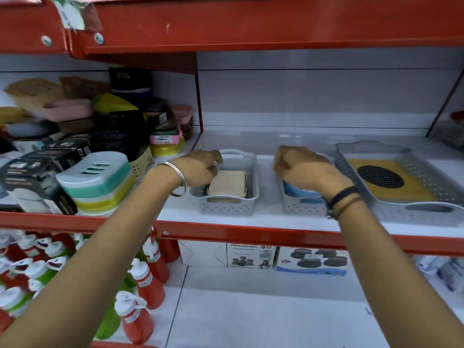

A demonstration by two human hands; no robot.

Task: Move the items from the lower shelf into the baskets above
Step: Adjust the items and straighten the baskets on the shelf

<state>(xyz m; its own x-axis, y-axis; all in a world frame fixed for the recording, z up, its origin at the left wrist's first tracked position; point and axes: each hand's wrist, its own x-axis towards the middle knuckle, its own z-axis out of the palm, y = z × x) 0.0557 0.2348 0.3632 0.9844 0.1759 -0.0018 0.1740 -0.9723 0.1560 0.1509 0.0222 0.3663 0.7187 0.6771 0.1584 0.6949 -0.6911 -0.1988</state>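
Three grey perforated baskets stand on the upper shelf. In the left basket (pixel 252 167) lies a beige lidded box (pixel 228 184); my left hand (pixel 198 167) rests at that box's left edge with its fingers curled against it. My right hand (pixel 301 167) is down in the middle basket (pixel 301 205), over a blue item (pixel 298 190) that it partly hides. The large basket (pixel 416 209) on the right carries a yellow pad with a black oval (pixel 380 176). On the lower shelf stand a vibration pads box (pixel 251 256) and a blue box of black pads (pixel 313 259).
Stacked soap cases (pixel 98 179), black boxes (pixel 47 169) and plastic containers crowd the upper shelf's left side. Red and green squeeze bottles (pixel 148 280) fill the lower left. A red shelf rail (pixel 251 233) runs across in front of the baskets, another overhead.
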